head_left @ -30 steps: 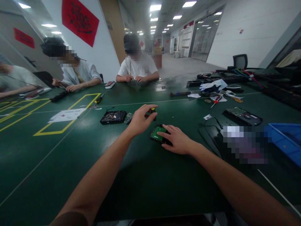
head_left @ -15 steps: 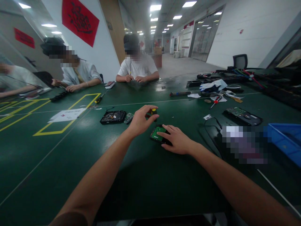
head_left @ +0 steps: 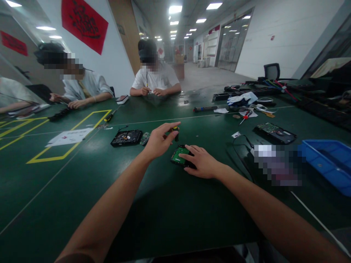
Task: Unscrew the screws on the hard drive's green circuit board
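Note:
My left hand [head_left: 160,140] is closed around a short black-and-yellow screwdriver handle [head_left: 176,130], held upright above the table. Its index finger lies over the handle's top, and the lower end of the tool is hard to make out. Just beside it, my right hand [head_left: 203,162] grips a hard drive [head_left: 178,156] lying on the table with its green circuit board facing up. Those fingers spread over the board's right side, covering part of it, while the thumb rests at the near edge.
Left of my hands sit an opened black drive case [head_left: 126,138] and a loose circuit board [head_left: 144,138]. On the right are another hard drive [head_left: 274,132], a blue bin [head_left: 326,160], a cable and a red screwdriver [head_left: 246,117]. Several people work across the green table [head_left: 131,204].
The view has turned slightly right. My left index finger has straightened over the top of the screwdriver handle. My right hand stays on the hard drive.

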`<state>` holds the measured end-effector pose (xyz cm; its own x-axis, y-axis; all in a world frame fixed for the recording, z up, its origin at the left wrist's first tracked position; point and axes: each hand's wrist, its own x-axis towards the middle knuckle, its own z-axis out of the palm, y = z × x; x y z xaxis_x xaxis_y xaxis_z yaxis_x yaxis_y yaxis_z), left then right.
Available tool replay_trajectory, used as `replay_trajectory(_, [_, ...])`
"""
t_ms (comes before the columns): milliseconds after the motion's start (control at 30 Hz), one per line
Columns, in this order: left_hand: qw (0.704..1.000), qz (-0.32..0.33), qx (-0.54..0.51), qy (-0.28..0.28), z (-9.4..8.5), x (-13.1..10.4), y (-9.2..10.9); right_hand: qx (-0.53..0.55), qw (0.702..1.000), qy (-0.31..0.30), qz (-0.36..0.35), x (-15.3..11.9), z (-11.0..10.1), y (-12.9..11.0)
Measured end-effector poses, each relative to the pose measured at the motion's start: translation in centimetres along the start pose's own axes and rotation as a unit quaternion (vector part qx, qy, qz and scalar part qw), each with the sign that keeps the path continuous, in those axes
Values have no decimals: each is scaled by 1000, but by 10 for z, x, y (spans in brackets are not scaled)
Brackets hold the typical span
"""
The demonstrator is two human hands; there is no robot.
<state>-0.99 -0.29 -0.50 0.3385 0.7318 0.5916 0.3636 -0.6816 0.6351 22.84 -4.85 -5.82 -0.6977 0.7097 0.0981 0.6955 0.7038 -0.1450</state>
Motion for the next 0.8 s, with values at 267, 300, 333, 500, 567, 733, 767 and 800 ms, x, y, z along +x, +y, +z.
replay_trajectory(267, [999, 9, 44, 21, 1, 1, -1, -1, 1000, 9, -7, 0, 3, 2])
replay_trajectory(300, [999, 10, 44, 18, 1, 1, -1, 0, 1000, 9, -8, 0, 3, 2])
replay_trajectory(333, [999, 11, 44, 17, 1, 1, 0, 1, 1000, 10, -8, 0, 3, 2])
replay_trajectory(500, [999, 13, 38, 13, 0, 1, 0, 6, 1000, 10, -6, 0, 3, 2])
replay_trajectory(567, [999, 14, 38, 14, 0, 1, 0, 9, 1000, 8, -6, 0, 2, 1])
replay_trajectory(733, [999, 14, 40, 12, 0, 1, 1, 7, 1000, 4, -10, -1, -1, 0])
replay_trajectory(767, [999, 14, 40, 13, 0, 1, 1, 6, 1000, 4, -9, -1, -2, 0])
replay_trajectory(800, [999, 15, 41, 14, 0, 1, 1, 7, 1000, 3, -9, -1, -2, 0])
